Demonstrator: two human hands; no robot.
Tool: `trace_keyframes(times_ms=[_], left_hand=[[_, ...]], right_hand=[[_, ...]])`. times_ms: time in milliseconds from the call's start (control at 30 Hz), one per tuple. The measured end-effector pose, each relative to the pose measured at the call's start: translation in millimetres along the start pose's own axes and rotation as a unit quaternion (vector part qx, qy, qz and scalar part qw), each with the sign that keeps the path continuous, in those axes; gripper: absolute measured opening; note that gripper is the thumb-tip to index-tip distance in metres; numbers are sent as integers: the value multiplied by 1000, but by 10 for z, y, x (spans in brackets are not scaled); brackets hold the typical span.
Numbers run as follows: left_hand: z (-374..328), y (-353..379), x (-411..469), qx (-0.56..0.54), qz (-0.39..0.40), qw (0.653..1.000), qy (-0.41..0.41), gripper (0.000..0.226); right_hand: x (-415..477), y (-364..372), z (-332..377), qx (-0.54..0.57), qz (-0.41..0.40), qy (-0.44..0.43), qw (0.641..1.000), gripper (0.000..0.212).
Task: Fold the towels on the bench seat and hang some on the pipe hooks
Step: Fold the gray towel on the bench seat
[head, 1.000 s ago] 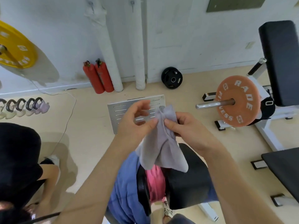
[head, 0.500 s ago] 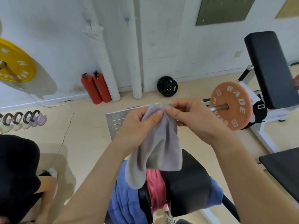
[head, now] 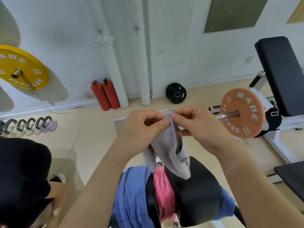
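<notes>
Left hand (head: 144,127) and right hand (head: 195,124) held up close together, fingers (head: 162,123) of each pinching the top edge of the grey towel (head: 166,150); it hangs bunched above the black padded worktop (head: 197,186), where blue towel (head: 131,195) and pink towel (head: 162,191) lie draped.

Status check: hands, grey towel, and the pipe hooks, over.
Left hand and right hand pinch grey towel by its top edge; it hangs above the bench seat. Blue towel, pink towel draped on seat. Both pipe hooks bare.
</notes>
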State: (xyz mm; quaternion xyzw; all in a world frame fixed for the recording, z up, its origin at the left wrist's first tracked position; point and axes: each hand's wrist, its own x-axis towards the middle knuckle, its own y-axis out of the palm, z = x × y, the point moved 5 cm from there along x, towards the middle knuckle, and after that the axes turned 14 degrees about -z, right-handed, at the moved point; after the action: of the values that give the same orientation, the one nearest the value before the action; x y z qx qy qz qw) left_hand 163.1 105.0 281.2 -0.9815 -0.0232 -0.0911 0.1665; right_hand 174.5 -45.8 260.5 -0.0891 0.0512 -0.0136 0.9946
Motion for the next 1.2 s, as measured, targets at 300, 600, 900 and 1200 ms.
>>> trace_keyframes(times_ms=[300,600,900,1200], left_hand=[[-84,-88,-19,3,-101,995,11,8],[-100,-105,-42,-23,-88,996,14,19],[-80,-119,-16,-5,-158,986,45,25],[554,-771,244,44,-374,926,-37,19]], right_hand=[[-95,-84,143,11,-42,-53,998,18],[-153,-35,330,-84,-18,-137,987,16],[-83,40,179,-23,23,-75,997,12],[131,-222,-1019,-467,120,85,872,20]])
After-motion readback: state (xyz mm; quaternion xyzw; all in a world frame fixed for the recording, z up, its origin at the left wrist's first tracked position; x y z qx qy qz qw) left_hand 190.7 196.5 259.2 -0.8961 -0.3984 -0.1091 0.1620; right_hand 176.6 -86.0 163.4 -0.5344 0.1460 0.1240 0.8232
